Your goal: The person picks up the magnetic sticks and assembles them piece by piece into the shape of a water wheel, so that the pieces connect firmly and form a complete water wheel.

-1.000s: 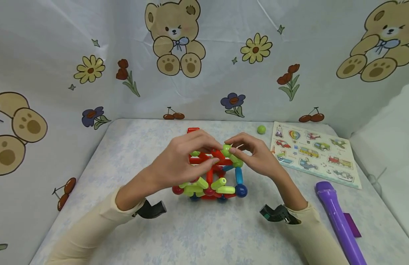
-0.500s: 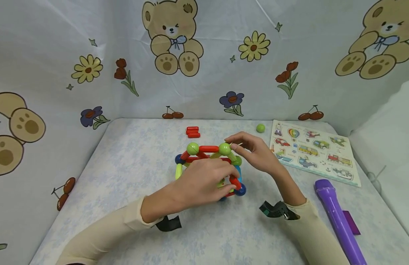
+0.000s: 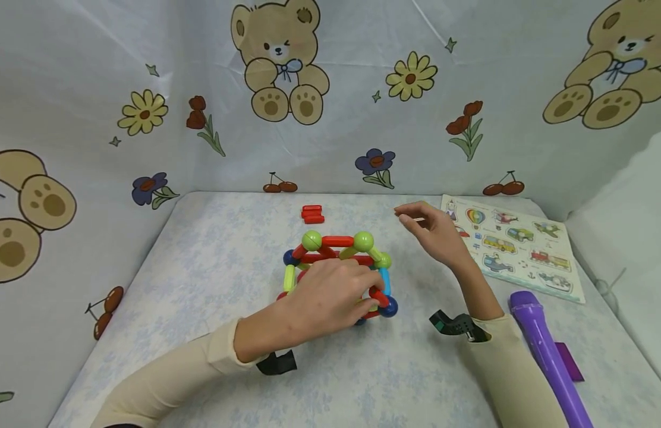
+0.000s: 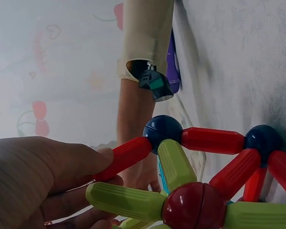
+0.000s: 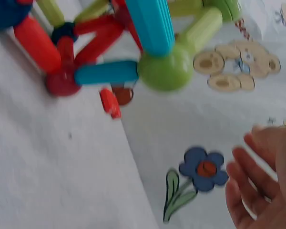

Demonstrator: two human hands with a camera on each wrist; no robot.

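A frame of magnetic rods and balls stands mid-table, its green ball point(image 3: 364, 241) at the top. My left hand point(image 3: 330, 294) reaches across its front. Between thumb and fingers it pinches a red magnetic rod point(image 4: 128, 158), whose far end meets a blue ball point(image 4: 163, 134) of the frame. Close by, a yellow-green rod point(image 4: 126, 200) juts out from a dark red ball point(image 4: 194, 207). My right hand point(image 3: 433, 233) hovers right of the frame and apart from it, fingers loosely bent. Nothing shows in its grasp in the right wrist view point(image 5: 260, 174).
Several red rods point(image 3: 312, 214) lie behind the frame. At the right is a picture board point(image 3: 515, 252) of vehicles, with a purple toy microphone point(image 3: 547, 356) and a small purple piece point(image 3: 569, 361) nearer. A printed bear curtain point(image 3: 330, 148) hangs behind the table.
My left hand came to the frame's front right with a red rod at the blue ball. My right hand let go of the top green ball and moved right, where the loose green ball is now hidden.
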